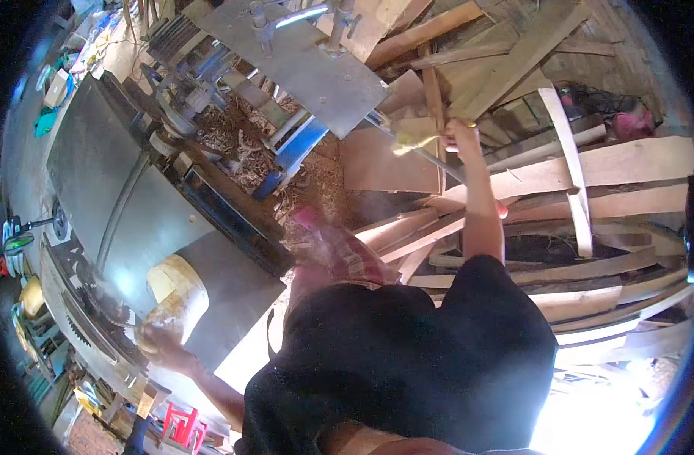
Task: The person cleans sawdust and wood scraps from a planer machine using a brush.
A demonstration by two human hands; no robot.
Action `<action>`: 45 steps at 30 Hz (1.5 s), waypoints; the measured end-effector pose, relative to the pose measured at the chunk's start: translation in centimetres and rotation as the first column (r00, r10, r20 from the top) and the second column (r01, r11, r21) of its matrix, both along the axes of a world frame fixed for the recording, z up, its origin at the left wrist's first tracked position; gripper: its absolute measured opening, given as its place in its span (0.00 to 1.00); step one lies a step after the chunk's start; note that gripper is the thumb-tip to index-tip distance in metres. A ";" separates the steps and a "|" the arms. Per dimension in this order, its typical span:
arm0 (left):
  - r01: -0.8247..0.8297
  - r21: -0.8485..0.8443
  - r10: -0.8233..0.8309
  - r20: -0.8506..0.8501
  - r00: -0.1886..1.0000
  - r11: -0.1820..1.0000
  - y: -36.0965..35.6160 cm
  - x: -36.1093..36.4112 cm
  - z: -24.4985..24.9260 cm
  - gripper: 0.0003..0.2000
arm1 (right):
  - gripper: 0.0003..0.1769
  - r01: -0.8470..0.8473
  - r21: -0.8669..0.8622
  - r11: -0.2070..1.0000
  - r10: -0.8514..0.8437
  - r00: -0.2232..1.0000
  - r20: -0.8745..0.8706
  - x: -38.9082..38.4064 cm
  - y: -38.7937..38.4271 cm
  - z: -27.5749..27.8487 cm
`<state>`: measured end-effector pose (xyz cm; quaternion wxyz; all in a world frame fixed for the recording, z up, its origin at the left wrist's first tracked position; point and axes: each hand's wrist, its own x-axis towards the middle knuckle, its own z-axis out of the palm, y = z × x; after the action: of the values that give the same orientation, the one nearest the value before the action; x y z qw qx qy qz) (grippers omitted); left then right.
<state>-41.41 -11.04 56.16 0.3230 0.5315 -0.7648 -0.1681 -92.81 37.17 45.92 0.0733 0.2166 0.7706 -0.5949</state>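
Observation:
My left hand (161, 345) is at the left, its fingers closed about the near end of a pale, rounded piece of wood (186, 292). That piece rests on a grey metal machine table (233, 296). Close beside this hand lie dark, toothed saw blades (78, 327). My right arm reaches forward, and my right hand (462, 136) is closed around the handle of a brush (414, 141) with pale yellow bristles. The brush is in front of a second metal machine plate (328, 83), near its corner. My left fingers are partly blurred.
Long wooden planks (590, 171) are stacked at the right. Wood shavings (252, 152) cover the floor between the machines. A blue metal beam (298, 148) sits under the far plate. A red plastic stool (182, 426) stands at the lower left.

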 end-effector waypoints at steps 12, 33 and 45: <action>-0.014 0.197 0.072 -0.292 0.954 0.980 2.2 -2.5 2.2 0.22 | 0.16 -0.026 0.328 0.944 0.127 0.949 -0.290 6.3 -3.7 -7.8; -0.002 0.147 0.040 -0.251 0.967 0.989 2.0 -2.1 2.3 0.27 | 0.06 -0.103 0.648 0.754 0.378 0.876 -0.301 15.0 -6.5 4.6; -0.037 0.164 0.085 -0.298 0.951 0.986 0.5 -1.0 0.2 0.23 | 0.03 -0.140 0.419 0.897 0.357 0.786 -0.504 12.9 -12.7 -4.8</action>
<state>-42.37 -10.57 56.32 0.3989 0.5465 -0.6737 -0.2972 -79.87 24.46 41.16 -0.1218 -0.0665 0.8740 -0.4657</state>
